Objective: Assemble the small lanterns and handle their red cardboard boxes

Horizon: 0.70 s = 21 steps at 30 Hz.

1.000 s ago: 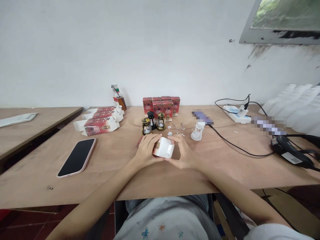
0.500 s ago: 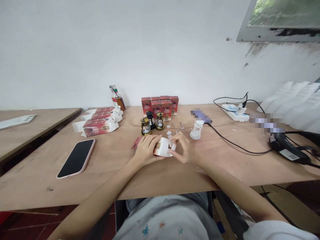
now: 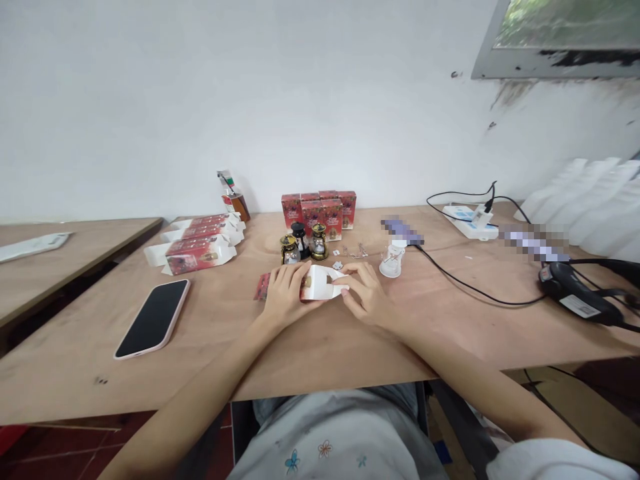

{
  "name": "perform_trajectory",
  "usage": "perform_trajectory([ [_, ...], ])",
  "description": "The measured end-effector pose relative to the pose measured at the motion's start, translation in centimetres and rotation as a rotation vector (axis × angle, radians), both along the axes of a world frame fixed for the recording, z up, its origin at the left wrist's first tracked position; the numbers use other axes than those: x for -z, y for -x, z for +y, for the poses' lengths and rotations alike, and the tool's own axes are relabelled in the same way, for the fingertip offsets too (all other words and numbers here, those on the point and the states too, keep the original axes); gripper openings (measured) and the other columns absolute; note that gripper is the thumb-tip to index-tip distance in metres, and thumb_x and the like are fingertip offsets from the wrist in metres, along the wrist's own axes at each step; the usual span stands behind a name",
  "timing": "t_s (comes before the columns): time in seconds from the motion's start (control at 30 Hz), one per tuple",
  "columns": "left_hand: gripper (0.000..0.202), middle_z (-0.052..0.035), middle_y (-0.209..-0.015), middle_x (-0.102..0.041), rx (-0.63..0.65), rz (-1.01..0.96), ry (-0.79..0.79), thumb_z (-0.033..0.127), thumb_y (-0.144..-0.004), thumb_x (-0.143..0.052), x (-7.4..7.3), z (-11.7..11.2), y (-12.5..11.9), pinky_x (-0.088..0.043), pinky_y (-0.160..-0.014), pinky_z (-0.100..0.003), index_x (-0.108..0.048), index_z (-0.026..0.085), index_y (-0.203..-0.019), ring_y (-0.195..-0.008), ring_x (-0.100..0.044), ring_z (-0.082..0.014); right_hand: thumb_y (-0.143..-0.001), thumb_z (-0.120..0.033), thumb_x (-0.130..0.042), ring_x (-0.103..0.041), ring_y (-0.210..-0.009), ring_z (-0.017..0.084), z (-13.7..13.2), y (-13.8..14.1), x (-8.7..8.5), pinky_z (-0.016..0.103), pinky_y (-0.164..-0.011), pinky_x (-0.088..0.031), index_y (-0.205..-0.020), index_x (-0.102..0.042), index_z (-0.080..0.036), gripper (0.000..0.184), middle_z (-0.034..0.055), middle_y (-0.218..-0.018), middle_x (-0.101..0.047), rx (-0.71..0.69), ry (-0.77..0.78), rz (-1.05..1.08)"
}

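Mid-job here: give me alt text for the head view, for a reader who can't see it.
The left hand and right hand together hold a red-and-white carton at a wooden table. Behind it stand three miniature lanterns and upright red boxes; a dark-screened phone lies to the left.

Left hand [image 3: 284, 298] and right hand [image 3: 366, 298] hide part of the small box [image 3: 320, 285]

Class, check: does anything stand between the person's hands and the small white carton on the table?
Nothing visible does. The left hand and right hand both grip the small carton directly; the toy lanterns stand behind it, apart.
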State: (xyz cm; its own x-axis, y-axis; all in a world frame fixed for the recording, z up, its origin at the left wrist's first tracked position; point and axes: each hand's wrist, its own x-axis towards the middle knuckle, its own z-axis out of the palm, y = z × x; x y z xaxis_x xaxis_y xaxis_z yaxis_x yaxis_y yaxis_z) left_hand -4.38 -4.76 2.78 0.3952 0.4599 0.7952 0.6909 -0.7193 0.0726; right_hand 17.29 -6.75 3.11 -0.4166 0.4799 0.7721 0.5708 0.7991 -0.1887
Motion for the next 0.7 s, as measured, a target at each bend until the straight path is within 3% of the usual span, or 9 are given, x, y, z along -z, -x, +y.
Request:
perform_trajectory([
  [0.13,0.065,-0.0147,-0.107,-0.061,-0.074,0.078,-0.092,0.049,-0.071,-0.064,-0.2,-0.3,-0.2,-0.038,-0.081,-0.037,-0.044,0.015,-0.123,-0.096,-0.057,-0.0277,-0.084,-0.019,-0.048,-0.047,-0.102,0.024,-0.1,0.2,0.1,0.041,-0.084,-0.04,-0.109,-0.059,-0.018,0.027,0.0127,-0.112,-0.05,0.068,-0.061,-0.076],
  [0.33,0.065,-0.0158,-0.105,-0.062,-0.098,0.177,-0.129,0.052,-0.075,-0.06,-0.4,-0.6,-0.5,-0.04,-0.079,-0.036,-0.042,0.012,-0.123,-0.095,-0.057,-0.0268,-0.083,-0.017,-0.05,-0.046,-0.109,0.026,0.2,0.3,0.6,0.042,-0.085,-0.042,-0.104,-0.061,-0.021,0.024,0.0139,-0.121,-0.047,0.131,-0.108,-0.147],
  [0.7,0.062,-0.0154,-0.104,-0.063,-0.033,0.126,-0.19,0.047,-0.077,-0.06,-1.0,-0.9,-0.6,-0.044,-0.078,-0.035,-0.04,0.014,-0.125,-0.094,-0.06,-0.0255,-0.077,-0.011,-0.053,-0.05,-0.106,0.023,0.6,0.0,1.1,0.041,-0.084,-0.047,-0.106,-0.059,-0.022,0.032,0.0126,-0.126,-0.04,0.02,-0.281,-0.006],
])
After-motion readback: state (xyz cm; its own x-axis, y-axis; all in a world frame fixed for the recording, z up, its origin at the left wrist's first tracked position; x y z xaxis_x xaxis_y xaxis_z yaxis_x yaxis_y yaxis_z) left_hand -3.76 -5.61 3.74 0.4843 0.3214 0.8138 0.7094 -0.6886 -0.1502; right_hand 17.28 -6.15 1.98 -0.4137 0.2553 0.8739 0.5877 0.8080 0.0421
